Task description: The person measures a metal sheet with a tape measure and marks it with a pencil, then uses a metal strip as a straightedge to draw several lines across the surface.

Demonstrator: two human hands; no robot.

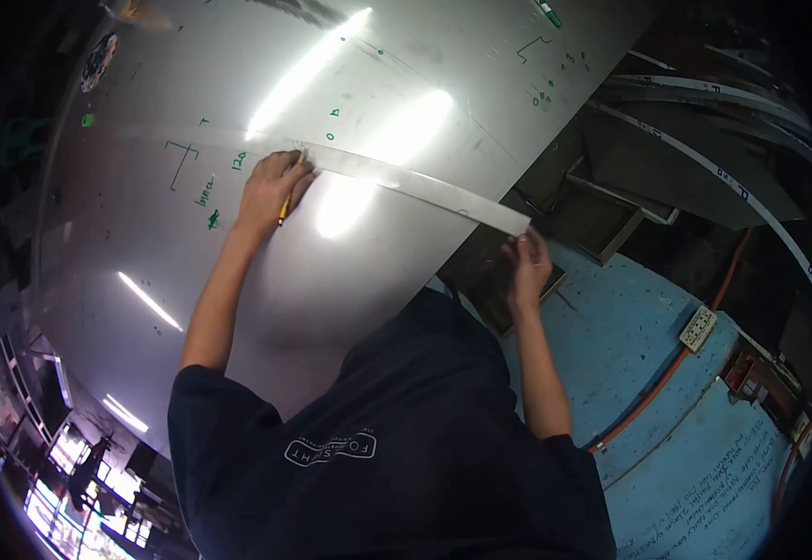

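Observation:
A long flat metal strip (415,187) lies slantwise across a shiny metal sheet (303,289), its right end jutting past the sheet's edge. My left hand (273,191) rests at the strip's left end, fingers bent, with a yellow pencil (284,211) held in it and pointing back toward me. At the other end, the fingers of my right hand (530,269) are closed on the strip's corner, beyond the sheet. Green handwriting (205,191), numbers and small bracket sketches mark the sheet left of my left hand and above the strip.
A green marker (549,13) lies near the sheet's far edge. Right of the sheet are metal trays (602,224), curved strips with lettering (704,154), and a blue surface (602,327) with an orange cable and a socket block (698,329). A tape roll (99,63) sits far left.

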